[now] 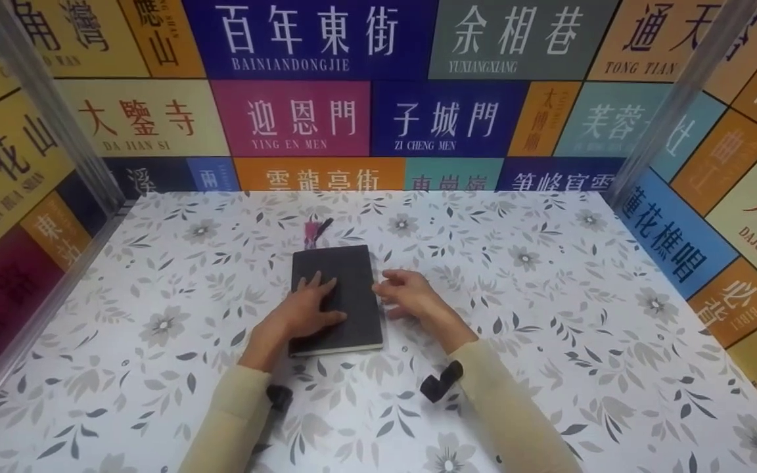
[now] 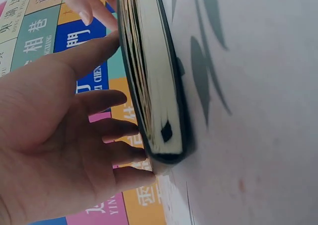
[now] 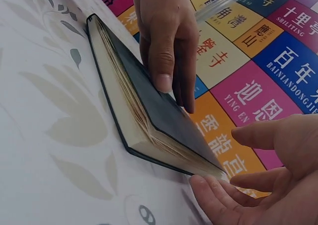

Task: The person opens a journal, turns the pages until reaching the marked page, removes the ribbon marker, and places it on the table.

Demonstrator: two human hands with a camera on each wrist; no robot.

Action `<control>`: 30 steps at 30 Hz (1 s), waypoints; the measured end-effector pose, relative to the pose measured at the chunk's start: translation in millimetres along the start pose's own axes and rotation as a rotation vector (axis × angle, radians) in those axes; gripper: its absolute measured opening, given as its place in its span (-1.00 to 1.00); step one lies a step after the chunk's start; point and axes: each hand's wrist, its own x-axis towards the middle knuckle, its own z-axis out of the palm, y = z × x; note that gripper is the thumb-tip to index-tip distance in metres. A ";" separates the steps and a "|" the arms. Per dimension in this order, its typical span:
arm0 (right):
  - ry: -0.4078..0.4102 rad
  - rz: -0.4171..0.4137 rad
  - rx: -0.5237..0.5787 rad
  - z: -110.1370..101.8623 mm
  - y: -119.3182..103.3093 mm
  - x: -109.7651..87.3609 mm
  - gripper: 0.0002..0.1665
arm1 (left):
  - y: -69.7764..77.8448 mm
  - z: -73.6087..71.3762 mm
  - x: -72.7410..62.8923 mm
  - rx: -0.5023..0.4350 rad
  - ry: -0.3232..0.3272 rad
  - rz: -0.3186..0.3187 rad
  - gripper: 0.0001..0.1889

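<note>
A black-covered notebook [image 1: 355, 282] lies closed on the flower-patterned table, its cream page edges [image 3: 141, 113] showing in the right wrist view. Some pages near the cover look uneven and slightly fanned. My left hand [image 1: 303, 312] rests on the cover with its fingers spread, and the left wrist view has those fingertips along the cover. Beside the notebook's right edge is my right hand [image 1: 414, 295], fingers loosely bent and nothing in its grasp. In the right wrist view its fingertips [image 3: 206, 192] are right at the notebook's corner.
A small pink item with a dark strip [image 1: 311, 231] sticks out past the notebook's top edge. Panels with large Chinese lettering [image 1: 290, 118] stand behind the table [image 1: 483, 407] and along both sides. Clear upright strips [image 1: 671, 98] mark the corners.
</note>
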 end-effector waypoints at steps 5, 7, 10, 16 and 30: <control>-0.036 0.019 0.025 3.9 5.2 -2.3 -0.30 | 2.7 2.0 -0.2 0.030 -0.033 -0.004 -0.18; -0.038 0.030 0.024 5.6 7.1 -2.9 -0.31 | 2.8 2.6 -0.6 0.043 -0.047 0.003 -0.18; -0.032 0.043 0.017 7.5 8.7 -3.2 -0.35 | 1.9 2.5 -1.7 0.050 -0.065 0.012 -0.17; -0.038 0.031 -0.013 12.4 8.0 -4.1 -0.45 | -3.0 0.0 -3.9 0.049 -0.089 0.041 -0.15; 0.052 -0.081 -0.037 11.2 2.5 -8.2 -0.47 | 3.4 -5.8 -5.6 0.052 -0.085 0.039 -0.16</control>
